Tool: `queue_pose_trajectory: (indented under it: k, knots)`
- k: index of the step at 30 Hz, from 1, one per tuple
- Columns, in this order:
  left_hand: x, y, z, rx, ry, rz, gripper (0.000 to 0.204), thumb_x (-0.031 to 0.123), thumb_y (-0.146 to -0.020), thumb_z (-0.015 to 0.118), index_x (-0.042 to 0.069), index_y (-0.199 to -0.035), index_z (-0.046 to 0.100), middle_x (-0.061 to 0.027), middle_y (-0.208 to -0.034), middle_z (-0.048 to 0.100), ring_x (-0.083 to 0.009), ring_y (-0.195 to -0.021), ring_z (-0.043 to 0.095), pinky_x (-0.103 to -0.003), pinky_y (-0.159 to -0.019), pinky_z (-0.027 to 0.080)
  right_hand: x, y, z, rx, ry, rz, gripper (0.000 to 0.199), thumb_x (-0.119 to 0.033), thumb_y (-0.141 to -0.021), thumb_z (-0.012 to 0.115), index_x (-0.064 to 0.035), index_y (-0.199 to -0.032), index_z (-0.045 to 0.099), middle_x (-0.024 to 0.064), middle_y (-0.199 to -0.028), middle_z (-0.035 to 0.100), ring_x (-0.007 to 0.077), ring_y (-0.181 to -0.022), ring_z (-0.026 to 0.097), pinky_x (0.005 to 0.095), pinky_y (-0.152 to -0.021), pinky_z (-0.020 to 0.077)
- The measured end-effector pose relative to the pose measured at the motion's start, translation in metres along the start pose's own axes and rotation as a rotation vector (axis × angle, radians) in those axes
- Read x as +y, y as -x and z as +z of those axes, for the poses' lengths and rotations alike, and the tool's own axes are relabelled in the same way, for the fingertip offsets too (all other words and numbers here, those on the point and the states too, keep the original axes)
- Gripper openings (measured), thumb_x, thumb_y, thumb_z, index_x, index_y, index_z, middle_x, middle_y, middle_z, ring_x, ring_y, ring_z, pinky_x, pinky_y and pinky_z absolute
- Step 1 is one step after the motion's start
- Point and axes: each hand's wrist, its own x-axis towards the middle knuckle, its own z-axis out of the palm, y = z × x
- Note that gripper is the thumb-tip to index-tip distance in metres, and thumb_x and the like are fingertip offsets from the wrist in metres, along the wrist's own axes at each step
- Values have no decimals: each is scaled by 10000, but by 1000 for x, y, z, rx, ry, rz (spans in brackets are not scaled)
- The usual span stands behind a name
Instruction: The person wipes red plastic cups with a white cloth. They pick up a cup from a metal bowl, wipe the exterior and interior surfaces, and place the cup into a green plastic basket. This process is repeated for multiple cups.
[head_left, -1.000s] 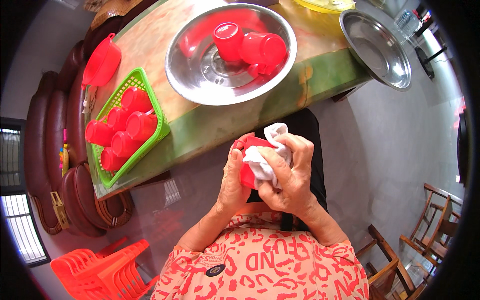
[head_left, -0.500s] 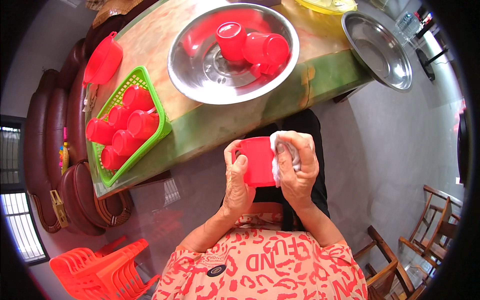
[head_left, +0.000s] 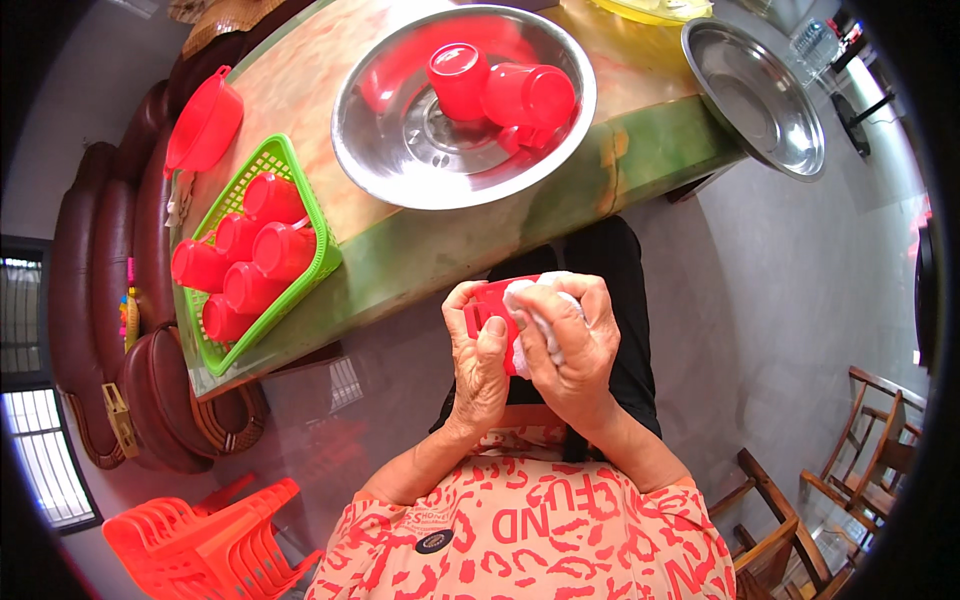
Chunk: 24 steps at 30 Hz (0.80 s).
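Red cup [head_left: 497, 296] turned, left grip [head_left: 479, 372] clasping its left side, right grip [head_left: 575, 360] clutching cloth [head_left: 518, 297] against it

"What hides the red plastic mug [head_left: 498, 295]?"

"The bunched white cloth [head_left: 517, 298] and the person's bare right hand [head_left: 582, 350] cover much of it."

"And the yellow curved-rimmed basin [head_left: 645, 15]?"

"The top edge cuts it off; its pale contents [head_left: 682, 7] are too indistinct to tell."
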Motion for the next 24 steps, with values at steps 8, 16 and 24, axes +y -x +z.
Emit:
queue_pose_trajectory:
  k: [8,16,24]
  knots:
    - [-1,-2,1,-9,313,-99,431,273,-942,508,98,-1300,343,-59,-1196,476,-156,-1113,488,-321,-973,419,15,8,4,73,-347,536,148,-38,-855,636,-23,-1000,608,83,-922,558,172,-761,559,279,-674,459]
    - [1,-3,2,30,298,-134,446,373,-971,521,86,-1275,365,-73,-1177,504,-162,-1103,501,-330,-972,422,2,3,-7,-43,-51,14,336,-22,-737,683,-53,-1070,645,140,-992,557,291,-850,556,371,-711,482]
    - [12,-7,-8,-126,295,-124,511,116,-871,682,80,-1276,373,-122,-1233,533,-196,-1113,549,-345,-984,437,5,6,-16,-23,-56,-35,314,-14,-724,698,-78,-1029,660,113,-975,558,264,-821,548,353,-718,473]
